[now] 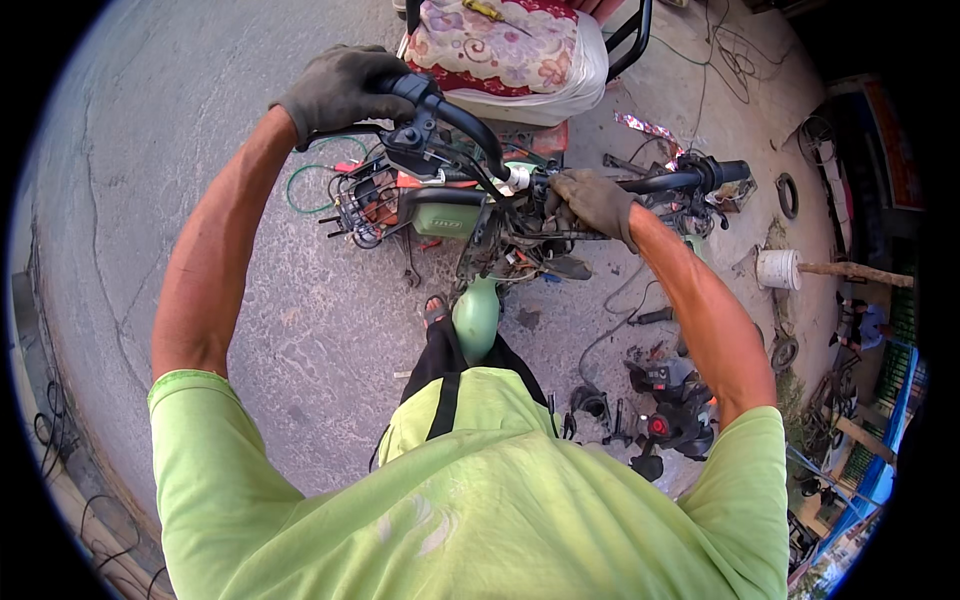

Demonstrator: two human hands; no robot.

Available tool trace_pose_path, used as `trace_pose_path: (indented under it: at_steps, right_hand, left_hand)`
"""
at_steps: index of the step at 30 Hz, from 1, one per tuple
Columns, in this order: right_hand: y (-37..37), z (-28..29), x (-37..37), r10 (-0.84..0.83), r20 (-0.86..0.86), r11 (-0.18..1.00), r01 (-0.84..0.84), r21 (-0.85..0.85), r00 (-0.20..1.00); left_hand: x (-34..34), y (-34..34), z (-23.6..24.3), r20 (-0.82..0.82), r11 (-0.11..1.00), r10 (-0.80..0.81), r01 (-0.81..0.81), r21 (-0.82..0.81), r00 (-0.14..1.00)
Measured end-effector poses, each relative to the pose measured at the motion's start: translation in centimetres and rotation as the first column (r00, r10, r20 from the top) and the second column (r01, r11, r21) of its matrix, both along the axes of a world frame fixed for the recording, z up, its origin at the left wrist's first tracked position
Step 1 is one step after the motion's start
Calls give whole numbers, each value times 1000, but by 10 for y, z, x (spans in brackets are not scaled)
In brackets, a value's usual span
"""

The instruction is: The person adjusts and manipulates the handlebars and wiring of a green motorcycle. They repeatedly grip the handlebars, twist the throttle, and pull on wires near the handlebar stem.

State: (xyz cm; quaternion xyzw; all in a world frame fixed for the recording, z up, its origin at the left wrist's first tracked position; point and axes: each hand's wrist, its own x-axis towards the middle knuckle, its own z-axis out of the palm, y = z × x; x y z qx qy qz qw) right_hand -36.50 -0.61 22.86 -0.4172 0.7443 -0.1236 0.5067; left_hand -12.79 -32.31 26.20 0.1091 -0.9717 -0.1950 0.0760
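My left hand (338, 92) in a dark grey glove is wrapped round the left end of a black handlebar (470, 128), beside its lever and switch housing (410, 145). My gloved right hand (590, 205) is closed at the bar's centre, by a white-banded joint (515, 178); exactly what its fingers grip is hidden. The bar's right end (725, 172) sticks out free. Under the bar is a partly stripped two-wheeler, with a green box (440, 218), exposed wires and a pale green body panel (475, 320) between my legs.
A floral cushion (490, 45) in plastic, a yellow-handled tool on it, lies beyond the bar. A spanner (410, 265) lies left of centre. Dark parts (668, 410) lie at lower right, with loose tyres (788, 197), a white bucket (777, 270) and cables farther right.
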Motion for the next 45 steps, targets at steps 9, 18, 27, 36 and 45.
trace_pose_path:
  at_steps: [9, 18, 27, 36, 45]
  right_hand:
    - [-14, 10, -19, 379, -311, 920, -392, 23, 872]
    - [-16, 11, -18, 458, -379, 880, -472, 61, 804]
    - [-11, -2, -15, 370, -455, 892, -446, -68, 810]
    - [-3, -16, 4, 163, -584, 962, -260, -85, 795]
    - [0, -9, 12, 79, -554, 987, -144, -75, 829]
  left_hand:
    - [0, -1, -3, -6, 999, -4, 5, 35, 1000]
    - [-1, -2, -3, -19, 997, -23, 24, 70, 1000]
    - [0, 2, -2, -20, 996, -5, 7, 91, 1000]
    - [-1, -3, -4, -50, 996, -82, 80, -37, 995]
    - [1, 7, 1, -43, 997, -40, 37, -70, 998]
